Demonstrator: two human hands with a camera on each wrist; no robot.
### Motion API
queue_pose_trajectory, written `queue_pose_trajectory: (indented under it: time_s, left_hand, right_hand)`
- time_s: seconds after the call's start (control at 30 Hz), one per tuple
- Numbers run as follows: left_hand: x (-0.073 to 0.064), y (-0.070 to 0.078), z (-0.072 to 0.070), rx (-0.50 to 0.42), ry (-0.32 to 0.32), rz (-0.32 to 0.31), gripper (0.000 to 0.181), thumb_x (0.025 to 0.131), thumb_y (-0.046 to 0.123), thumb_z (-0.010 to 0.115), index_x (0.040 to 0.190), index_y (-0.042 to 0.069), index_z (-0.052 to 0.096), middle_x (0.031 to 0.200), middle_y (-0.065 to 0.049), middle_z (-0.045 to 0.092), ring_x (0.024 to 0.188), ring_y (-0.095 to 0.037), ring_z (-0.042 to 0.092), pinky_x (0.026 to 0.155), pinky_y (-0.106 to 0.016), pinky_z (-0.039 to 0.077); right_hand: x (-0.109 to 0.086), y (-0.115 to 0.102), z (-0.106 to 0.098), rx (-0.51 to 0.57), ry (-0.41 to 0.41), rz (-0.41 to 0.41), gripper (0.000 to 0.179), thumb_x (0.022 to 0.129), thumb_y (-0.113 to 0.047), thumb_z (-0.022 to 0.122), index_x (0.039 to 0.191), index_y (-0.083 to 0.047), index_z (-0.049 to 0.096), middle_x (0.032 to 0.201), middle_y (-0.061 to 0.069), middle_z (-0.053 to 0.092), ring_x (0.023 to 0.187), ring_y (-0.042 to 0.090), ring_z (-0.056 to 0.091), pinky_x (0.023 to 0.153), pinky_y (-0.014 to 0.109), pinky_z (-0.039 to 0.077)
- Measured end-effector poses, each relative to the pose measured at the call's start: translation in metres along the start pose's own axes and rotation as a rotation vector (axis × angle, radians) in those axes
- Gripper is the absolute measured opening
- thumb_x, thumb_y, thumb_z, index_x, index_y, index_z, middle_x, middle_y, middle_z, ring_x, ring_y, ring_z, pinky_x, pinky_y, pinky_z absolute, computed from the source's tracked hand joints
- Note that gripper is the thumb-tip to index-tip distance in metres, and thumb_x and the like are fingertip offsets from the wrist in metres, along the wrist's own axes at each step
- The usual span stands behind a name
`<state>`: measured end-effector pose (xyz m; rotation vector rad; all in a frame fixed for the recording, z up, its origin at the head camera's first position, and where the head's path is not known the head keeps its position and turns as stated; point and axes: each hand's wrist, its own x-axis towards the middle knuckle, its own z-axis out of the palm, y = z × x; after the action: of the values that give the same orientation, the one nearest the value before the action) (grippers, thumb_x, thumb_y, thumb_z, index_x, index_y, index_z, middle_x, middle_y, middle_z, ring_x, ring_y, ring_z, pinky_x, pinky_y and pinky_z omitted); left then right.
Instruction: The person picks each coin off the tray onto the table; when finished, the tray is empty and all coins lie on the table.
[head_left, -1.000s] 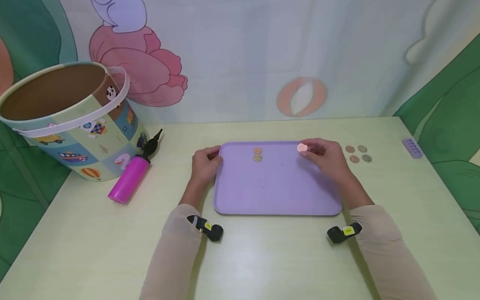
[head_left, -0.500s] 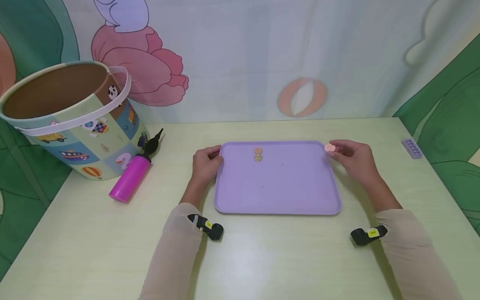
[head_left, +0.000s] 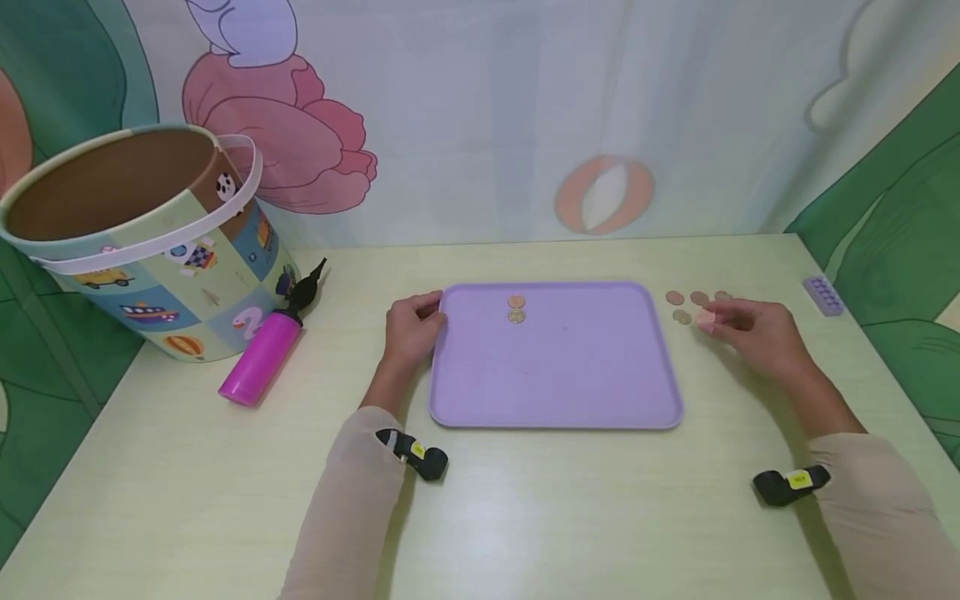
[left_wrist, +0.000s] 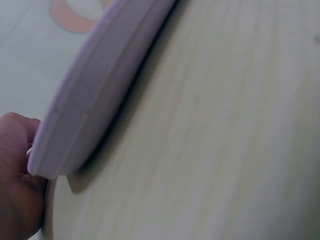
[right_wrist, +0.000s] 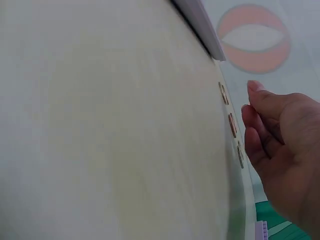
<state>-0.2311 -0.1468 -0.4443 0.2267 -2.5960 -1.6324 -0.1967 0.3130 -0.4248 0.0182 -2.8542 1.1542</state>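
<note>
A pale purple tray [head_left: 555,358] lies on the table. My left hand [head_left: 412,332] grips its left edge near the far corner; in the left wrist view that hand [left_wrist: 17,180] meets the tray rim [left_wrist: 90,95]. A copper coin [head_left: 516,301] and a yellowish coin [head_left: 516,316] lie on the tray near its far edge. To the right of the tray, my right hand [head_left: 757,333] pinches a copper-coloured coin [head_left: 704,317] low over several coins on the table. Among them are a copper coin [head_left: 675,297] and a yellowish coin [head_left: 682,317]. The hand partly covers the group.
A large patterned bucket [head_left: 150,258] with a white handle stands at the left. In front of it lies a magenta pump [head_left: 261,357] with a black nozzle. A small purple studded block [head_left: 823,296] lies by the right table edge. A printed curtain [head_left: 465,125] hangs behind.
My right hand has moved right with the coin, from over the tray to the coins beside it. The left hand and tray have stayed in place.
</note>
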Motion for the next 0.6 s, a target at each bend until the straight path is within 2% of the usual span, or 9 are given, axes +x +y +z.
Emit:
queue_pose_trajectory:
  time_s: [0.03,0.1,0.13,0.2,0.33,0.6]
  left_hand:
    - [0.000,0.000,0.000,0.002,0.001,0.001,0.043,0.091,0.005,0.060,0.133,0.003,0.066,0.126,-0.019,0.071,0.116,-0.029,0.066,0.103,-0.040,0.056]
    - [0.000,-0.001,0.000,0.005,0.001,0.002,0.043,0.091,0.005,0.060,0.133,0.003,0.066,0.126,-0.019,0.071,0.116,-0.029,0.066,0.103,-0.040,0.056]
    - [0.000,-0.001,0.000,0.005,0.002,0.003,0.043,0.091,0.005,0.060,0.133,0.003,0.066,0.126,-0.019,0.071,0.115,-0.029,0.066,0.103,-0.040,0.056]
    - [-0.001,-0.001,0.001,0.004,0.003,0.001,0.043,0.090,0.005,0.060,0.133,0.003,0.066,0.126,-0.019,0.072,0.115,-0.029,0.066,0.103,-0.040,0.056]
    - [-0.001,-0.001,0.001,-0.002,0.003,-0.003,0.043,0.091,0.005,0.061,0.133,0.003,0.066,0.126,-0.019,0.071,0.115,-0.028,0.066,0.103,-0.039,0.056]
    - [0.001,0.000,0.001,0.007,-0.002,-0.006,0.043,0.091,0.006,0.061,0.134,0.003,0.066,0.125,-0.018,0.071,0.116,-0.028,0.065,0.104,-0.039,0.055]
  right_hand:
    - [0.000,0.002,0.000,-0.009,-0.021,-0.003,0.040,0.095,-0.020,0.072,0.127,0.003,0.067,0.101,-0.001,0.075,0.077,-0.018,0.050,0.067,0.004,0.046]
    - [-0.001,0.005,0.001,-0.023,-0.061,-0.013,0.038,0.094,-0.017,0.072,0.126,0.004,0.068,0.088,-0.011,0.071,0.075,-0.013,0.051,0.065,0.006,0.047]
    - [-0.001,0.007,0.002,-0.029,-0.077,-0.021,0.038,0.094,-0.016,0.073,0.125,0.004,0.068,0.087,-0.011,0.070,0.075,-0.012,0.052,0.065,0.007,0.047]
    - [-0.002,0.009,0.004,-0.046,-0.102,-0.043,0.037,0.094,-0.016,0.073,0.125,0.004,0.068,0.087,-0.007,0.071,0.076,-0.009,0.052,0.065,0.008,0.046]
    - [-0.002,0.010,0.009,-0.098,-0.110,-0.083,0.035,0.093,-0.017,0.074,0.121,0.003,0.071,0.092,0.012,0.071,0.076,-0.001,0.050,0.063,0.012,0.044]
    - [-0.002,0.005,0.011,-0.128,-0.108,-0.104,0.034,0.092,-0.020,0.075,0.117,0.002,0.073,0.083,0.005,0.066,0.074,0.005,0.047,0.061,0.016,0.041]
